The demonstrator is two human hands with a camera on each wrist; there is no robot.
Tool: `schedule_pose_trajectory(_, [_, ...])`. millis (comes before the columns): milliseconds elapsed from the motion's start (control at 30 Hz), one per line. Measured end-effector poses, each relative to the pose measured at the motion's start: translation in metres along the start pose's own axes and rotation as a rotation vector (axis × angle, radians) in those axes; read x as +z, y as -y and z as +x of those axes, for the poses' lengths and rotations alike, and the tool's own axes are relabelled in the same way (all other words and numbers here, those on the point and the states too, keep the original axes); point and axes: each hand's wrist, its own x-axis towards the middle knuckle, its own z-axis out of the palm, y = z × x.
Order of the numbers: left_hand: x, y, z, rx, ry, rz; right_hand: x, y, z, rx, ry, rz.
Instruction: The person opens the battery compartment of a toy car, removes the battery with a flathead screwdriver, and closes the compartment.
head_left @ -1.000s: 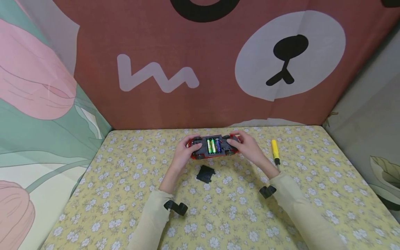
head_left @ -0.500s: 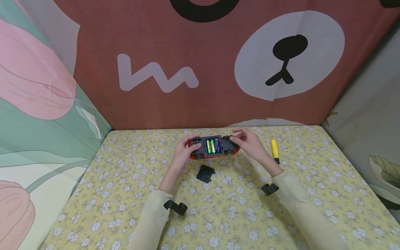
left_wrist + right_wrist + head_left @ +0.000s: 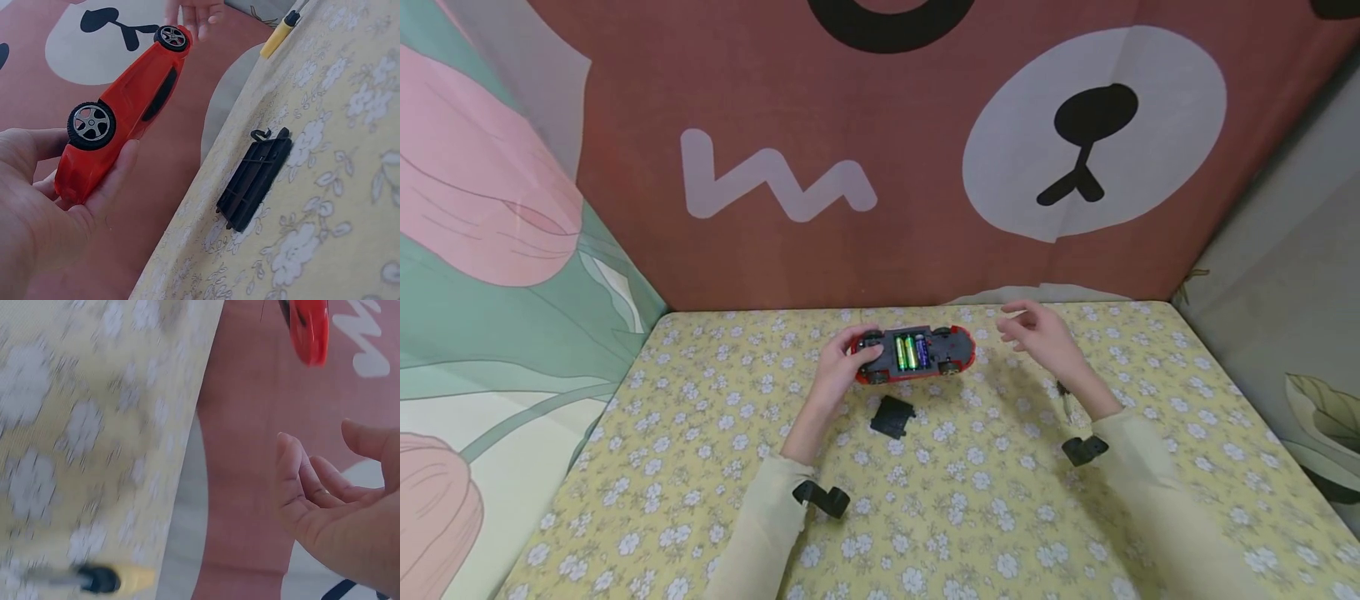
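Observation:
My left hand (image 3: 841,360) grips one end of a red toy car (image 3: 134,100), its thumb on the dark underside. The car is turned bottom up toward the head camera, and several batteries (image 3: 912,352) lie side by side in its uncovered compartment. My right hand (image 3: 1043,335) is in the air to the right of the car, apart from it, fingers loosely bent and holding nothing. A black battery cover (image 3: 892,417) lies on the cloth just below the car. Under the right forearm is a screwdriver (image 3: 119,578) with a yellow and black handle, mostly hidden in the head view.
The table (image 3: 700,467) has a yellow cloth with white flowers. Behind it hangs a reddish-brown fabric backdrop (image 3: 775,267) with a bear print, close to the table's back edge. Patterned fabric also hangs at the left and right sides.
My right hand has let go of the car's right end and moved off to the right, now over the screwdriver's handle. The left hand and the car have hardly moved.

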Motion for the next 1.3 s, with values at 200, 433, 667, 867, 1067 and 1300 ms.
schedule_pose_trajectory(200, [0.000,0.001,0.000,0.001,-0.003,0.007,-0.019,-0.015,-0.005,0.056,-0.035,-0.062])
schedule_pose_trajectory(433, [0.000,0.000,0.000,-0.025,0.010,-0.037,-0.037,-0.042,-0.012,0.147,-0.042,-0.121])
schedule_pose_trajectory(667, [-0.003,0.001,0.000,-0.039,0.005,-0.080,-0.049,-0.064,-0.016,0.307,-0.020,-0.187])
schedule_pose_trajectory(867, [-0.007,-0.001,0.002,-0.050,-0.042,-0.066,-0.052,-0.070,-0.018,0.385,0.060,-0.178])
schedule_pose_trajectory(1067, [-0.009,-0.002,0.003,-0.048,-0.049,-0.068,-0.052,-0.075,-0.018,0.401,0.164,-0.135])
schedule_pose_trajectory(1300, [-0.009,-0.004,0.002,-0.045,-0.061,-0.087,-0.048,-0.082,-0.017,0.402,0.210,-0.137])
